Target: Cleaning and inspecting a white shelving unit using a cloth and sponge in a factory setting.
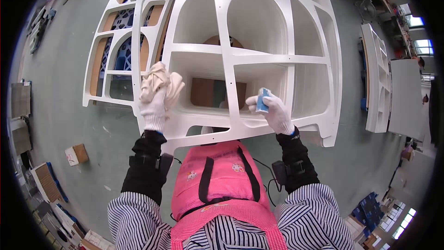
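Note:
Both of my hands wear white gloves. My left hand (153, 111) is closed on a bunched cream cloth (161, 83), held over the left upright of a large white frame (199, 52) with curved openings. In my right hand (277, 113) is a small blue block (263, 100) with a pale, worn-looking top; its exact kind cannot be made out. That hand is above the frame's lower right compartment, its thumb and fingers around the block. Through the deep openings, brown panels (202, 91) show below.
A pink apron (222, 171) with black straps covers my front. Another white frame (378, 78) and a grey panel (407, 97) stand at the right. A small box (77, 154) lies on the green floor (106, 134) at the left. Stacked boards (47, 183) are at the lower left.

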